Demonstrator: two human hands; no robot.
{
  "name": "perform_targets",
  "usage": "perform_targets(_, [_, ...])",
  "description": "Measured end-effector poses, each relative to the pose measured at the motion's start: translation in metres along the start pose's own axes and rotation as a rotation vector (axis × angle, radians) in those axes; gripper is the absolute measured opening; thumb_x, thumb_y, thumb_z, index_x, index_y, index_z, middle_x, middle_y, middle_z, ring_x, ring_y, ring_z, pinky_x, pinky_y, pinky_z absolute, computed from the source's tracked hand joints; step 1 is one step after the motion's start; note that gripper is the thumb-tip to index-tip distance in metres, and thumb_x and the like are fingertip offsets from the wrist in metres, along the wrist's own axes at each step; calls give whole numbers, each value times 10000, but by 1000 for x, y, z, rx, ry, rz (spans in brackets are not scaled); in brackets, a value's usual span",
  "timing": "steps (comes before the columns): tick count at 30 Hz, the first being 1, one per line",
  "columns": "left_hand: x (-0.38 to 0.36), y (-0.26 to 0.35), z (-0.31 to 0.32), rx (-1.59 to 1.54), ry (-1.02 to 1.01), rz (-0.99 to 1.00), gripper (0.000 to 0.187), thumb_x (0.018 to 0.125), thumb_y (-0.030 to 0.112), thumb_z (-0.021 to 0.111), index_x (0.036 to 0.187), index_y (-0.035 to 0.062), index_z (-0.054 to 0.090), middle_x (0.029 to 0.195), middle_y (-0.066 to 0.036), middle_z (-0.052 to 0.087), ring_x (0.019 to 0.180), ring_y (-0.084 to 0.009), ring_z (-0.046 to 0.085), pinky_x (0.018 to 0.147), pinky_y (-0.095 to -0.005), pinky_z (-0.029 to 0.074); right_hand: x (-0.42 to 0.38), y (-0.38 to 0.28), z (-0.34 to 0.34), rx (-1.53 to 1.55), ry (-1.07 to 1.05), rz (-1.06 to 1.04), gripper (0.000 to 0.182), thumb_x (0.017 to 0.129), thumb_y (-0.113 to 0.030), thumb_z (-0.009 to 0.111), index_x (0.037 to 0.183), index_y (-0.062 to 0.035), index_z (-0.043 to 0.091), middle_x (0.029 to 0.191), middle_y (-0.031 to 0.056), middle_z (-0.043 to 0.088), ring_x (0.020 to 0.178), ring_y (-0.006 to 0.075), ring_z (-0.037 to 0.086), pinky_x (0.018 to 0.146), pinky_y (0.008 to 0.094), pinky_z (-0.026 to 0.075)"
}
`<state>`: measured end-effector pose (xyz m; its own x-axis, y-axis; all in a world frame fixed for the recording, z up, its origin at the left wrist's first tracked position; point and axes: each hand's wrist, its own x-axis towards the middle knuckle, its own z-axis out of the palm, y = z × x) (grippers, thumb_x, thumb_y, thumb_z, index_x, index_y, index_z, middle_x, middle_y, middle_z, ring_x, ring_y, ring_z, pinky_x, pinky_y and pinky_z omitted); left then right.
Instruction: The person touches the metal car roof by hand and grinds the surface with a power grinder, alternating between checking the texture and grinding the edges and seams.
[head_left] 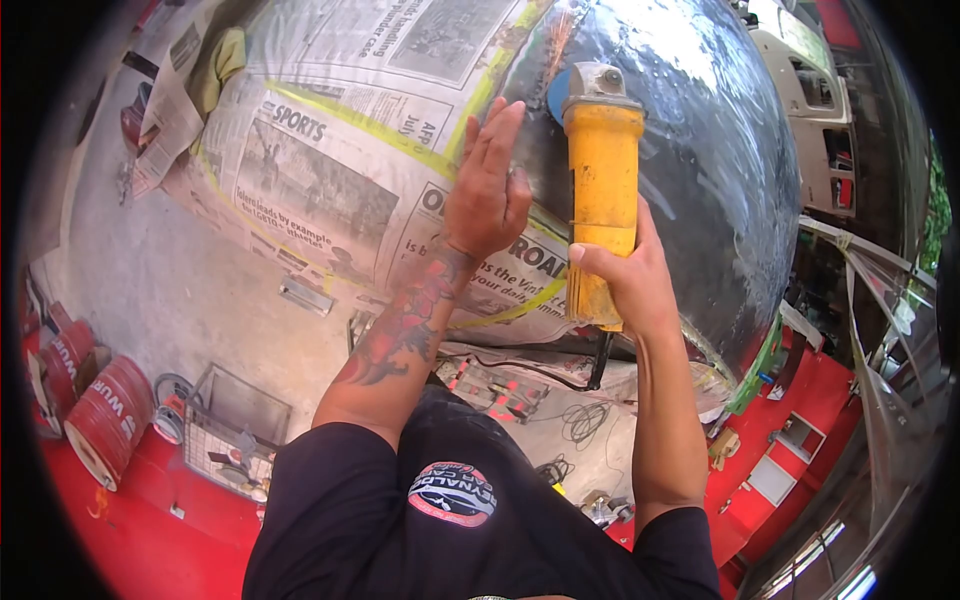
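Note:
A yellow angle grinder (603, 170) with a grey metal head and a blue disc lies against a dark, scuffed curved panel (690, 150). Orange sparks show above the disc. My right hand (635, 275) is wrapped round the grinder's lower body, thumb across it. My left hand (490, 185) is raised beside the disc, to its left, with fingers stretched out and nothing held. Newspaper sheets (320, 190) fixed with yellow tape cover the surface left of the panel, partly behind my left hand. A black cord runs from the grinder's lower end.
Red drums (110, 420) and a wire basket (235, 425) stand at the lower left. Cables (585, 425) lie on the floor below the grinder. A red surface with boxes (775, 470) is at the lower right, and a pale vehicle body (810, 110) at the upper right.

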<state>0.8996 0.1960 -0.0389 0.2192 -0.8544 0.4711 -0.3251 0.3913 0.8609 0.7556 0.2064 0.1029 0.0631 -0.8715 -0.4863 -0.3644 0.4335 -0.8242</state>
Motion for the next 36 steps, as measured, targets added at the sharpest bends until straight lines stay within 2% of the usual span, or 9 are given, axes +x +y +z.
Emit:
perform_targets(4, [0, 0, 1, -7, 17, 11, 606, 809, 29, 432, 1406, -18, 340, 1397, -185, 432, 1375, -350, 335, 1153, -484, 191, 1, 9, -2, 1, -37, -46, 838, 646, -80, 759, 1373, 21, 354, 1128, 102, 569, 981, 175, 581, 867, 311, 475])
perform_targets(19, [-1, -1, 1, 0, 7, -3, 604, 811, 26, 427, 1407, -16, 337, 1404, -187, 423, 1377, -354, 330, 1156, -488, 181, -3, 4, 0, 10, -46, 23, 879, 643, -84, 761, 1397, 33, 324, 1170, 108, 558, 1047, 176, 565, 896, 301, 464])
perform_targets(22, [0, 0, 0, 4, 8, -1, 600, 813, 29, 429, 1405, -17, 340, 1402, -187, 426, 1377, -353, 331, 1156, -489, 181, -4, 10, 2, 21, -56, -50, 866, 646, -81, 758, 1390, 33, 330, 1163, 106, 562, 1029, 173, 572, 890, 302, 468])
perform_targets(28, [-1, 0, 1, -2, 11, -8, 590, 818, 32, 427, 1400, -18, 346, 1404, -186, 427, 1375, -349, 337, 1154, -493, 184, -7, 8, 2, 27, -49, 14, 844, 649, -76, 752, 1378, 32, 340, 1159, 102, 563, 1016, 170, 574, 883, 304, 471])
perform_targets(36, [0, 0, 2, 4, 18, 1, 582, 821, 31, 411, 1396, -30, 349, 1414, -178, 428, 1375, -355, 338, 1150, -491, 183, -11, 12, -3, 26, -19, -14, 836, 650, -76, 749, 1376, 21, 347, 1139, 97, 569, 1000, 170, 579, 872, 304, 472])
